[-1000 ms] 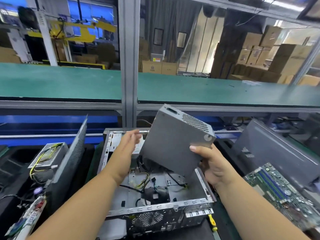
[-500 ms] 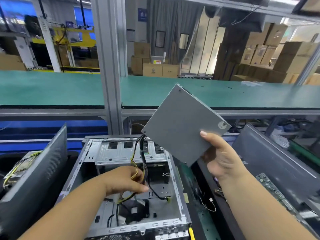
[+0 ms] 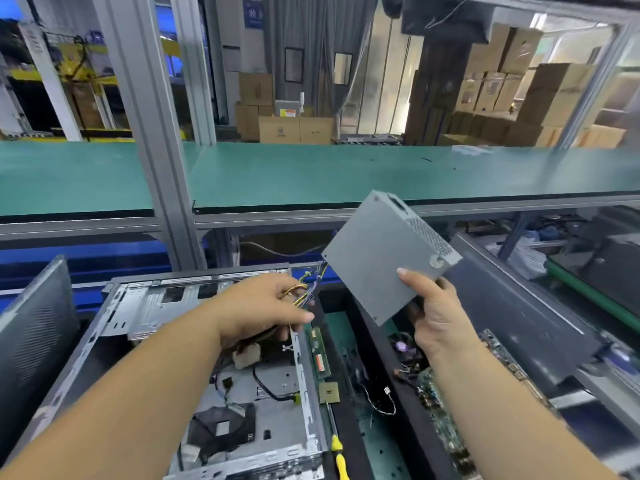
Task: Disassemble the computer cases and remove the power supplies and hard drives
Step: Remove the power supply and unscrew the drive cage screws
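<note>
Held aloft, tilted, at 2 o'clock of the open case (image 3: 214,368): supply (image 3: 384,258), gripped at its lower corner by right hand (image 3: 436,313); left hand (image 3: 263,306) curled round its wires (image 3: 304,289), above the case's right wall; screwdriver (image 3: 337,452) at 5 o'clock.

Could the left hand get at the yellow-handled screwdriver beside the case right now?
Probably not yet: the left hand grips the cable bundle of the power supply. The screwdriver itself lies uncovered.
</note>
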`<state>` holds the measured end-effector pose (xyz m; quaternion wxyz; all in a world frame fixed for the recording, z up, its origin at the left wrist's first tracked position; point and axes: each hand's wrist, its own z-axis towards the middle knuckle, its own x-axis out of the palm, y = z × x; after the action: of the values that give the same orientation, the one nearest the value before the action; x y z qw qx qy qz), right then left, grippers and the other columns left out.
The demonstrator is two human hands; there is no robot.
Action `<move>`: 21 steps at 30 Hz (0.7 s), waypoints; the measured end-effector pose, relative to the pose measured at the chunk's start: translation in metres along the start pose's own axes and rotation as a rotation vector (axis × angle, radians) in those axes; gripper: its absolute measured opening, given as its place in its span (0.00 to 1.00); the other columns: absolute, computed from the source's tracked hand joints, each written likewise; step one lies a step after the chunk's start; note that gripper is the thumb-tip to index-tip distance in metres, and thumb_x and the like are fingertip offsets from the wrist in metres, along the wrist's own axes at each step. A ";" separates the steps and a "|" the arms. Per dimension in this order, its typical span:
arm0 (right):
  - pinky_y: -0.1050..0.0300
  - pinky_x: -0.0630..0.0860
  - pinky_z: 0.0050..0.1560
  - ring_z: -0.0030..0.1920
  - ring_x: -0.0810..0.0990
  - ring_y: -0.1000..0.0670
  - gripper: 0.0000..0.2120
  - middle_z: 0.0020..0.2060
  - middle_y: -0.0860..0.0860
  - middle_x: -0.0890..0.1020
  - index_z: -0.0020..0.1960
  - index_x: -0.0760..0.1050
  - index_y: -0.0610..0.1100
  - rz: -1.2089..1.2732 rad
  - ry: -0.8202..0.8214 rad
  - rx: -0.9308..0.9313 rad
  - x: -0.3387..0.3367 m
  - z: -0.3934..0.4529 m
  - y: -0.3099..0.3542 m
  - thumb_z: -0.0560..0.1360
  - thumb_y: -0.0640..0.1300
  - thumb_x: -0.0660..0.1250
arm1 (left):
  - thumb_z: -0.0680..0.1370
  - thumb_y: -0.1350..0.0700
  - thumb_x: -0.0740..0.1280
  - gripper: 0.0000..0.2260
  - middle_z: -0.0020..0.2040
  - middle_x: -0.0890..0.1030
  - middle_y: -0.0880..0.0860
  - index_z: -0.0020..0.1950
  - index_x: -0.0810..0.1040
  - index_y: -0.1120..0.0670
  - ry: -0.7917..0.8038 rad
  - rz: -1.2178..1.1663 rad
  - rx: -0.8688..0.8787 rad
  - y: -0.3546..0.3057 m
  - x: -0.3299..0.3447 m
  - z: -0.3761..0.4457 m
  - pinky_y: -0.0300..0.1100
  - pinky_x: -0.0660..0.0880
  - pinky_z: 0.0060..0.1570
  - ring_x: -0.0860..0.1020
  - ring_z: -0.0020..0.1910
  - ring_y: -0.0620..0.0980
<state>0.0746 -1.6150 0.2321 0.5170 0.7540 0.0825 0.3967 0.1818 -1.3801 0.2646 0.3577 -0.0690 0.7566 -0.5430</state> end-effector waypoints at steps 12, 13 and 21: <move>0.42 0.81 0.50 0.54 0.80 0.41 0.46 0.59 0.44 0.76 0.63 0.66 0.44 -0.400 -0.289 0.045 -0.040 0.082 -0.070 0.50 0.48 0.84 | 0.71 0.59 0.74 0.23 0.50 0.80 0.49 0.65 0.76 0.50 -0.101 0.120 -0.206 -0.004 0.062 0.112 0.47 0.79 0.50 0.80 0.50 0.51; 0.41 0.81 0.52 0.53 0.79 0.42 0.46 0.60 0.44 0.75 0.64 0.66 0.43 -0.459 -0.315 0.040 -0.041 0.090 -0.076 0.51 0.48 0.85 | 0.71 0.61 0.73 0.19 0.51 0.82 0.50 0.62 0.79 0.51 -0.107 0.055 -0.225 0.000 0.067 0.122 0.48 0.79 0.53 0.81 0.51 0.53; 0.39 0.74 0.61 0.63 0.73 0.38 0.50 0.66 0.45 0.69 0.68 0.63 0.43 -0.828 -0.366 0.137 -0.027 0.138 -0.124 0.54 0.56 0.84 | 0.79 0.66 0.62 0.08 0.43 0.78 0.56 0.45 0.77 0.55 -0.215 -0.448 -0.482 0.022 0.092 0.181 0.41 0.70 0.42 0.74 0.42 0.52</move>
<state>0.1866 -1.6724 0.0929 0.5869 0.7477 0.3104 0.0106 0.2321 -1.5562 0.1751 0.2808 -0.3726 0.7871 -0.4035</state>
